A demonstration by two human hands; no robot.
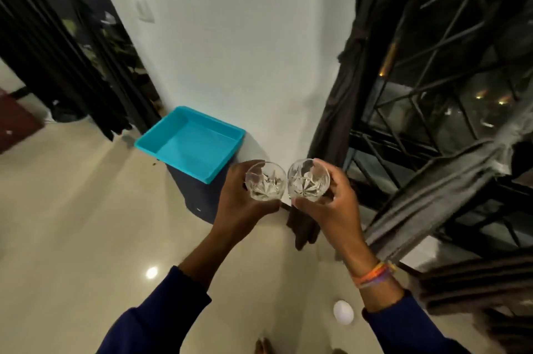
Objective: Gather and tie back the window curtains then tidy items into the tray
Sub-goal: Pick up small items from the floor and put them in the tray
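Both hands are loaded: left hand (242,203) is wrapped around a cut-glass tumbler (265,182), right hand (331,206) is wrapped around a second tumbler (308,179). Both glasses are upright, mouths up, rims almost touching each other, held over the floor.

The relation that matters: the turquoise tray (150,141) sits on the floor ahead and to the left of the hands, pushed against the white wall (230,51). It looks empty. Its near right corner points towards the hands. Its long axis is hard to call with the wide lens; it runs roughly from near-right to far-left, skewed to the wall.

The left hand is the nearer one, just beside the tray's near corner. The right hand has to cross further left to get there, so I'd guess left sets down first and deeper in, right follows at the near side to keep the glasses from knocking.

The curtain (352,94) on the right hangs bunched against the window grille (432,71) and looks gathered, so the tidy step is likely what's in hand.

A small white egg-shaped object (343,312) lies on the floor near the right forearm, well apart from the tray. Probably still to collect.
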